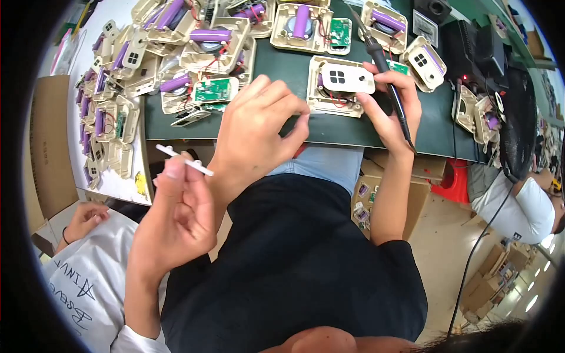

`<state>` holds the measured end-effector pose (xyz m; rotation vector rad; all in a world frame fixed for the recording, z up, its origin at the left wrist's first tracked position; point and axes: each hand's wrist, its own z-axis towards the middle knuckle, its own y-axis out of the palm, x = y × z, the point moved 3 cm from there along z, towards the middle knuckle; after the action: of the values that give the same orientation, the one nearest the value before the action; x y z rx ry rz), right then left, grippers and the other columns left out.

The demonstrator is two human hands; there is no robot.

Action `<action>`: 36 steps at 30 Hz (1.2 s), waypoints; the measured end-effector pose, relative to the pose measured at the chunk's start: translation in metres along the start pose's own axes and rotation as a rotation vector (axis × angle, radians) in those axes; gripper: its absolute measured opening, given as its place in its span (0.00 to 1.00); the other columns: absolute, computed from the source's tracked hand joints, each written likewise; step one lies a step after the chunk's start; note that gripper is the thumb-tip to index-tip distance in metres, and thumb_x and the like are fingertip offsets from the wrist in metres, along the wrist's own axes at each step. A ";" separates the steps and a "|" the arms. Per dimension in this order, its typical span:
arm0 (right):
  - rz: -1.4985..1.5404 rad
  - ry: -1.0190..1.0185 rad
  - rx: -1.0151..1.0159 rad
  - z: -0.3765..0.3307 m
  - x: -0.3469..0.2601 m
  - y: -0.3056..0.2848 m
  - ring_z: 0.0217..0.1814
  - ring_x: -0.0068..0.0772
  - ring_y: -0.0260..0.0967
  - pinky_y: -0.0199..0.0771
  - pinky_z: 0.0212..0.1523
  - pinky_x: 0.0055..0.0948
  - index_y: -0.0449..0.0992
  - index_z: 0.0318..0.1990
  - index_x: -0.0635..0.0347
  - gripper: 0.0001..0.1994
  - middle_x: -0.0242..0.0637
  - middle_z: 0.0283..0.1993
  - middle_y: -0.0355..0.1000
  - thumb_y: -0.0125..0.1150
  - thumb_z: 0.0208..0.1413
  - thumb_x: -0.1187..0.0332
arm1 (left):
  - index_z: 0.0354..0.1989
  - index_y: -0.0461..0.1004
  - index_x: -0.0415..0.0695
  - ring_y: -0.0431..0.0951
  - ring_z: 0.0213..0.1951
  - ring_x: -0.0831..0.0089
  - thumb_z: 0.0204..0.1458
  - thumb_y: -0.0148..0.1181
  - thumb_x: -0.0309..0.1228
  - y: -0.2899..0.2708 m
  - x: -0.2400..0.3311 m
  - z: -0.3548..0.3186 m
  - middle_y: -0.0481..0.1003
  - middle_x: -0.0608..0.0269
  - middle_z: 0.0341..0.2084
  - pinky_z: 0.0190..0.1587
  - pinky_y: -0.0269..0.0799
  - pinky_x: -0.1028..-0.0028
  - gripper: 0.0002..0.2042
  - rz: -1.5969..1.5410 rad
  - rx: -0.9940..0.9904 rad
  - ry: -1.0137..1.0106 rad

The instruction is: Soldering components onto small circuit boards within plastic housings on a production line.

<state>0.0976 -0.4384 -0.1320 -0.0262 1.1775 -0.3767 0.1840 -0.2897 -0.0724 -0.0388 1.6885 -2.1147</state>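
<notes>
My left hand [256, 132] is above the bench's front edge, with thumb and forefinger pressed together. Whatever may be between them is too small to make out. A soldering iron [385, 73] with a black handle lies in my right hand [400, 106], its tip pointing up and away. The thumb and a finger of that hand also grip the end of a cream cover plate [347, 79] with four dark squares. This plate sits over an open cream housing [318, 106], where red wires show. Inside the housing, parts under the plate are hidden.
Several cream housings with purple battery cells [210, 36] crowd the back and left. A co-worker's hand [185, 206] holds a white strip [184, 160] near my left forearm. A black box [462, 50] with a red light stands right. My dark green bench mat [276, 65] lies beneath.
</notes>
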 end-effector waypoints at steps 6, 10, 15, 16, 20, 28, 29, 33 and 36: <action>-0.031 0.001 0.031 0.001 0.001 -0.004 0.45 0.27 0.80 0.81 0.48 0.28 0.75 0.49 0.59 0.21 0.46 0.52 0.82 0.78 0.49 0.76 | 0.27 0.77 0.45 0.70 0.29 0.65 0.39 0.70 0.21 -0.040 0.021 -0.076 0.72 0.66 0.24 0.33 0.66 0.67 0.08 -0.570 0.306 -0.480; -0.011 0.003 0.008 0.001 -0.003 0.000 0.44 0.27 0.80 0.80 0.47 0.27 0.75 0.48 0.59 0.21 0.45 0.52 0.83 0.78 0.48 0.76 | 0.25 0.77 0.45 0.69 0.28 0.64 0.36 0.70 0.21 -0.055 0.026 -0.084 0.71 0.66 0.23 0.32 0.65 0.67 0.09 -0.530 0.312 -0.505; -0.061 0.013 0.047 -0.009 0.009 -0.012 0.41 0.23 0.74 0.77 0.47 0.25 0.74 0.48 0.59 0.20 0.46 0.55 0.81 0.77 0.49 0.77 | 0.24 0.76 0.47 0.70 0.27 0.65 0.35 0.71 0.22 -0.061 0.025 -0.074 0.70 0.66 0.22 0.31 0.64 0.66 0.09 -0.515 0.341 -0.438; 0.022 0.076 0.059 -0.009 0.007 -0.012 0.42 0.22 0.74 0.77 0.47 0.26 0.74 0.48 0.59 0.20 0.46 0.55 0.81 0.76 0.49 0.77 | 0.25 0.77 0.47 0.70 0.27 0.65 0.36 0.71 0.22 -0.062 0.026 -0.075 0.71 0.67 0.23 0.31 0.64 0.66 0.10 -0.504 0.367 -0.457; -0.065 0.016 0.035 -0.006 0.003 -0.008 0.41 0.22 0.73 0.76 0.46 0.25 0.73 0.48 0.59 0.21 0.46 0.54 0.81 0.76 0.49 0.77 | 0.29 0.80 0.47 0.70 0.26 0.67 0.37 0.72 0.21 -0.071 0.025 -0.093 0.73 0.67 0.24 0.29 0.64 0.68 0.10 -0.450 0.483 -0.514; -0.046 0.059 0.025 -0.007 0.011 -0.007 0.41 0.21 0.67 0.72 0.47 0.24 0.73 0.49 0.57 0.19 0.44 0.58 0.80 0.75 0.52 0.76 | 0.32 0.83 0.47 0.71 0.26 0.69 0.40 0.72 0.21 -0.070 0.013 -0.120 0.76 0.68 0.25 0.29 0.67 0.71 0.10 -0.444 0.576 -0.558; -0.056 0.071 0.015 -0.007 0.011 -0.008 0.41 0.21 0.67 0.71 0.47 0.24 0.73 0.49 0.57 0.19 0.44 0.58 0.80 0.74 0.52 0.76 | 0.32 0.83 0.47 0.71 0.27 0.69 0.40 0.73 0.22 -0.070 0.014 -0.122 0.76 0.68 0.26 0.29 0.67 0.71 0.09 -0.437 0.554 -0.573; -0.048 0.077 -0.001 -0.008 0.012 -0.008 0.43 0.22 0.67 0.70 0.50 0.24 0.72 0.50 0.56 0.19 0.44 0.58 0.78 0.73 0.54 0.76 | 0.31 0.83 0.48 0.71 0.27 0.69 0.41 0.73 0.23 -0.072 0.016 -0.125 0.76 0.69 0.26 0.29 0.67 0.70 0.08 -0.435 0.564 -0.589; -0.074 0.067 -0.009 -0.007 0.011 -0.009 0.44 0.23 0.67 0.70 0.50 0.25 0.72 0.50 0.56 0.19 0.44 0.58 0.78 0.73 0.54 0.76 | 0.31 0.83 0.47 0.70 0.27 0.68 0.42 0.73 0.23 -0.071 0.017 -0.126 0.75 0.68 0.26 0.29 0.67 0.70 0.08 -0.489 0.579 -0.590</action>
<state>0.0924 -0.4490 -0.1429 -0.0654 1.2466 -0.4408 0.1108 -0.1676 -0.0430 -0.8779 0.7402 -2.5114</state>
